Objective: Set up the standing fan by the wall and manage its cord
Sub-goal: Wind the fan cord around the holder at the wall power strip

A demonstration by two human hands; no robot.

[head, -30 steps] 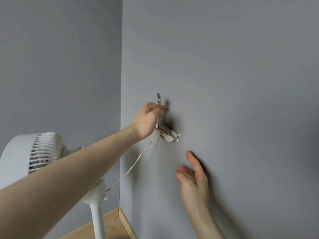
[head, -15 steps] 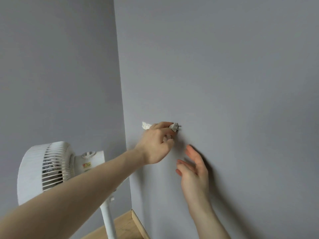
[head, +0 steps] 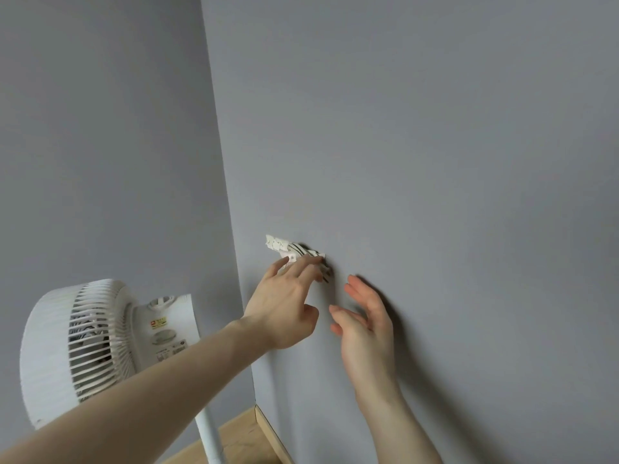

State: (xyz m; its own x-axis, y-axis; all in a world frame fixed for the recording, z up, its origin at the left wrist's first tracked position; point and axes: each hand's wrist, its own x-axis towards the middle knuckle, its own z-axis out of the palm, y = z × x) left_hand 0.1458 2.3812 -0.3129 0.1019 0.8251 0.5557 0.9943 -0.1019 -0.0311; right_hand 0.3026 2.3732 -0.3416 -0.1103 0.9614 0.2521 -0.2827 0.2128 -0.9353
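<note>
The grey wall [head: 435, 162] fills most of the view, and a second grey wall face [head: 100, 128] is seen on the left, the two meeting at a vertical corner edge. Low in the view a strip of wooden floor [head: 241, 437] and a pale wooden skirting board [head: 271, 433] are shown, both cut off by the bottom edge.

The white standing fan [head: 83, 349] is placed at the lower left, beside the corner. Its slatted round grille is turned to the left, and labels too small to read are carried on the motor housing. Part of the housing and the upper pole are hidden behind the left forearm; the pole's foot is cut off below.

The left hand [head: 284, 309] is raised to the wall, its fingers spread and fairly straight, with the fingertips laid against the underside of the bundled fan cord [head: 291, 247]. The thumb is tucked low, apart from the fingers. The right hand [head: 365, 323] is held flat and close to the wall just right of the left hand, fingers straight and slightly apart, nothing held in it; contact with the wall cannot be judged.

The bundled cord is seen against the wall above the left fingertips, white with dark bands. It is blurred, and appears to hang on some small wall fitting that is hidden. Its lead to the fan cannot be made out.
</note>
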